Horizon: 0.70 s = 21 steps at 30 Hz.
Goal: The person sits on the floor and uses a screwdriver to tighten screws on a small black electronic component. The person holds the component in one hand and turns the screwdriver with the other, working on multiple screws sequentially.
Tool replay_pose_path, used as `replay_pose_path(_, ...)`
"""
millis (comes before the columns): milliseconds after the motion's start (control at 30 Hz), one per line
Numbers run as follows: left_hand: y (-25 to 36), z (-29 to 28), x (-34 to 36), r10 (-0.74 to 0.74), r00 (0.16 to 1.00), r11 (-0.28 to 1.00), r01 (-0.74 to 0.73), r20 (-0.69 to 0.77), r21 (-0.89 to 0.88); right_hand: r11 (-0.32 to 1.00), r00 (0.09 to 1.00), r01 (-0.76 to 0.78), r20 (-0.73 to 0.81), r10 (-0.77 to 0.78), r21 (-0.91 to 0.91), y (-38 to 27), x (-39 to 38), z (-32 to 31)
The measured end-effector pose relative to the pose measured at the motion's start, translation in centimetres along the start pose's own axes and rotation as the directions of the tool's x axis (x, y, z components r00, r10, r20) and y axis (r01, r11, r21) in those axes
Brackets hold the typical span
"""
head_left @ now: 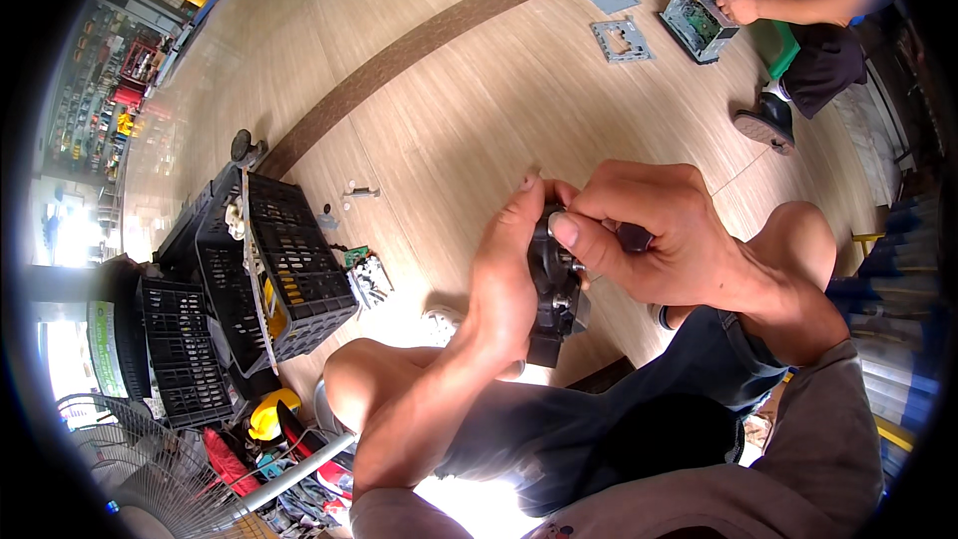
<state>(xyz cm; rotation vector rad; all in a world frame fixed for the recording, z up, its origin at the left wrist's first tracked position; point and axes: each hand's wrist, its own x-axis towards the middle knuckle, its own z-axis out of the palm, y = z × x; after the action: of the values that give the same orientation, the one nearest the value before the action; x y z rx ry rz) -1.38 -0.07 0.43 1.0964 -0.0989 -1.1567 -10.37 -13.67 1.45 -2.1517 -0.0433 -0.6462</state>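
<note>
My left hand (504, 274) is closed around a small black mechanical part (549, 324) with some shiny metal bits, held up above my knees. From the right, my right hand (659, 230) meets it, with thumb and bent fingers pinched together at the part's upper end. A dark, rounded piece (634, 237) shows within the curl of the right fingers; it looks like the end of a handle, but its kind is unclear. My fingers hide whatever lies between the right thumb and forefinger.
Black plastic crates (299, 265) stand on the left, with a wire fan (150, 469) and a yellow object (272, 414) nearby. Small metal pieces (361, 192) lie on the floor. At the far right a co-worker handles a metal casing (699, 25) beside two flat metal plates (621, 40).
</note>
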Motion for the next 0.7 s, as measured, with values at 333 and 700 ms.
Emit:
replay_pose_path(333,0.7,0.2,-0.2,-0.006,0.999,1.000,0.006,-0.031,0.011,0.989,0.997,-0.070,-0.020,0.074,0.133,-0.6,0.4,-0.2)
replay_pose_path(700,2.1,-1.3,0.4,0.023,1.000,0.951,-0.016,0.020,-0.309,0.976,0.975,-0.217,-0.038,0.217,0.011,-0.5,0.6,-1.8)
